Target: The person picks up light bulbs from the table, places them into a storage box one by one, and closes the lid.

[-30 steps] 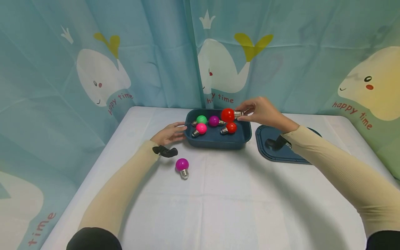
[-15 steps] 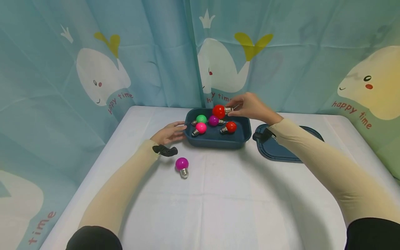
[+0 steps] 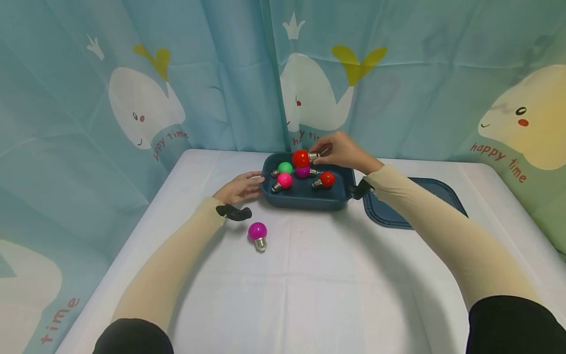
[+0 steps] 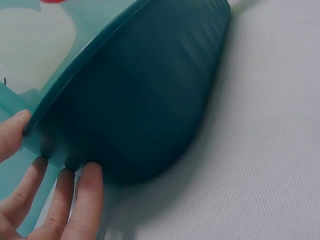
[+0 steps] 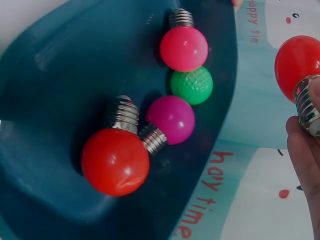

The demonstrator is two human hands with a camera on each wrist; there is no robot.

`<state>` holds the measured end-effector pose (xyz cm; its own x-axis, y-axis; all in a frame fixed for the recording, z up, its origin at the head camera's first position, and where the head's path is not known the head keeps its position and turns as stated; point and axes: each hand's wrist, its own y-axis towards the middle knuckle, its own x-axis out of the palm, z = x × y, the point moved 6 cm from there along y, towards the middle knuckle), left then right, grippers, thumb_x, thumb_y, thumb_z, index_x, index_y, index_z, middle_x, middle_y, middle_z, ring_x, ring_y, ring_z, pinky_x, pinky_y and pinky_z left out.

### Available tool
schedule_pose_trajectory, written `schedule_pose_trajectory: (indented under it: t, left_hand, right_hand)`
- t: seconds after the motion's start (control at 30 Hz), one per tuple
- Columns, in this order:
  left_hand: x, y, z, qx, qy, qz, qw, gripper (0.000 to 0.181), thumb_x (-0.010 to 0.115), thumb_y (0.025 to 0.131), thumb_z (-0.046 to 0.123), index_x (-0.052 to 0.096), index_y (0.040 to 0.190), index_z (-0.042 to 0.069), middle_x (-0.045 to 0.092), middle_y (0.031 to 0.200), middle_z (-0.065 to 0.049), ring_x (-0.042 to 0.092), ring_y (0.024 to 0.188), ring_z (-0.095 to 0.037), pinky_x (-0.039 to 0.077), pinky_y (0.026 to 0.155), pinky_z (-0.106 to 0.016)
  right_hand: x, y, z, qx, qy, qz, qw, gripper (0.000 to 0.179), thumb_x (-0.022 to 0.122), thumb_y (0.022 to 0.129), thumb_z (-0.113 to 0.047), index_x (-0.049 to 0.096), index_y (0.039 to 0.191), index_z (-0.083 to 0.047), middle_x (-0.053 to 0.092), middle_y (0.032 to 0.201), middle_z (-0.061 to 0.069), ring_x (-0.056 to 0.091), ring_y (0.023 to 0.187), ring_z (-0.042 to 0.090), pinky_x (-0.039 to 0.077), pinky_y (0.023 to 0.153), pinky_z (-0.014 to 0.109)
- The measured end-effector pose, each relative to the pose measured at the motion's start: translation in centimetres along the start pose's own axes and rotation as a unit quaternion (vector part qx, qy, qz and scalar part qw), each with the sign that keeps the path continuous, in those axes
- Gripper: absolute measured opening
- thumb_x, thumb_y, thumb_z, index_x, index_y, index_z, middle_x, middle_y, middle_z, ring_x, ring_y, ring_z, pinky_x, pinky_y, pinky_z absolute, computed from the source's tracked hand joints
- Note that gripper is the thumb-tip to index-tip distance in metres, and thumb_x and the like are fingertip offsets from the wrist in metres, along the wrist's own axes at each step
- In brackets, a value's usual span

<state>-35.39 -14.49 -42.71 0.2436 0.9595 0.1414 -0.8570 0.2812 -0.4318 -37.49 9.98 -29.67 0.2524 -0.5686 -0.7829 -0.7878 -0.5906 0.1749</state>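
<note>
My right hand (image 3: 342, 150) pinches a red light bulb (image 3: 300, 158) by its silver screw base, over the back of a dark blue box (image 3: 305, 202). Inside the box lie a green bulb (image 5: 192, 85), a pink bulb (image 5: 184, 49), a purple bulb (image 5: 171, 120) and another red bulb (image 5: 115, 161). Against the box's left end rests my left hand (image 3: 240, 188), its fingers fairly straight. The left wrist view shows the thumb (image 4: 11, 135) at the rim and the fingertips (image 4: 91, 172) at the outer wall. A second purple bulb (image 3: 258, 232) lies on the table, in front of my left hand.
A dark blue lid (image 3: 435, 189) lies flat right of the box, partly hidden by the right sleeve (image 3: 424, 231). The white table (image 3: 309, 295) meets a blue curtain (image 3: 230, 98) with printed whales behind.
My right hand has moved left over the box, carrying the red bulb towards the green and purple ones. More of the lid's right part shows. The left hand has stayed in place.
</note>
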Motion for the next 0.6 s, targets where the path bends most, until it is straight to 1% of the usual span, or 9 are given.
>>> schedule_pose_trajectory:
  t: [0.23, 0.47, 0.6]
  left_hand:
    - [0.0, 0.1, 0.0, 0.001, 0.002, -0.002, 1.0000, 0.057, 0.047, 0.098, 0.012, 0.023, 0.149, 0.009, 0.032, 0.150, -0.015, 0.048, 0.121, -0.025, 0.032, 0.113, -0.040]
    - [0.0, 0.0, 0.0, 0.002, 0.010, 0.000, 0.9999, 0.056, 0.047, 0.098, 0.012, 0.023, 0.149, 0.008, 0.033, 0.150, -0.016, 0.051, 0.112, -0.021, 0.033, 0.112, -0.040]
    - [-0.1, 0.0, 0.0, 0.003, 0.009, 0.003, 1.0000, 0.056, 0.047, 0.097, 0.012, 0.025, 0.148, 0.008, 0.034, 0.149, -0.015, 0.051, 0.114, -0.022, 0.034, 0.112, -0.040]
  right_hand:
    - [1.0, 0.8, 0.8, 0.004, -0.001, -0.011, 0.9999, 0.028, 0.076, 0.077, -0.007, 0.070, 0.103, 0.000, 0.070, 0.101, 0.015, 0.068, 0.087, 0.025, 0.057, 0.082, 0.038]
    - [2.0, 1.8, 1.7, -0.001, -0.006, -0.019, 0.9998, 0.027, 0.076, 0.076, -0.007, 0.071, 0.102, -0.001, 0.071, 0.100, 0.015, 0.067, 0.085, 0.024, 0.058, 0.082, 0.038]
    - [2.6, 2.3, 2.1, 0.000, -0.012, -0.029, 0.9995, 0.026, 0.076, 0.077, -0.007, 0.071, 0.102, -0.002, 0.071, 0.099, 0.014, 0.067, 0.084, 0.023, 0.058, 0.082, 0.037]
